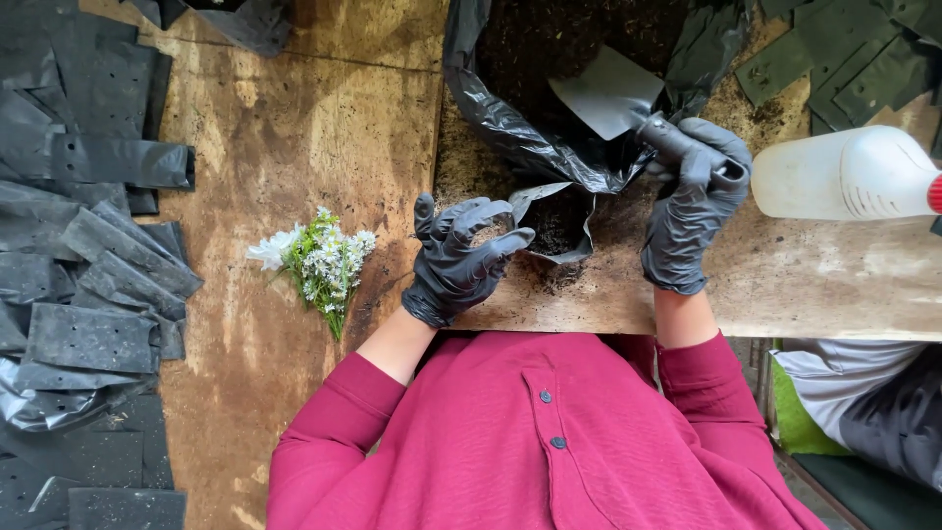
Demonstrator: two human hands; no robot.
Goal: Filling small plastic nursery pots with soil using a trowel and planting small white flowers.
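Clothing: a magenta button-front top [549,442] filled the lower frame, nearest the camera; soft knit, sleeves pushed to mid-forearm.
Left hand [459,260]: wore a black, slightly glossy glove; fingers were curled, pinching the near rim of a small black grow bag [555,221], with a dusting of soil on the fingertips.
Right hand [695,201]: same black glove; was clamped around the handle of a trowel [613,95].
Hands relative: apart, one on each side of the small bag.
Small grow bag: thin crinkled plastic, mouth held open; contained dark crumbly soil; stood near the near edge of the wooden table [324,128], close to the body.
Trowel: flat grey matte blade, roughly shield-shaped; blade lay over the soil in the large bag.
Large bag [491,108]: black shiny plastic sheeting, folded and wrinkled; held a mass of dark coarse soil; sat at the far edge of the table, touching the small bag.
Table: worn, stained board, brown with pale patches; loose soil was scattered near the bags.
Flowers [319,260]: small bunch, white blooms with green stems, lay flat left of the left hand.
Flat bags [88,265]: stack of empty black perforated bags along the left edge.
Bottle [844,172]: white translucent plastic, on its side at the right edge, just beside the right hand.
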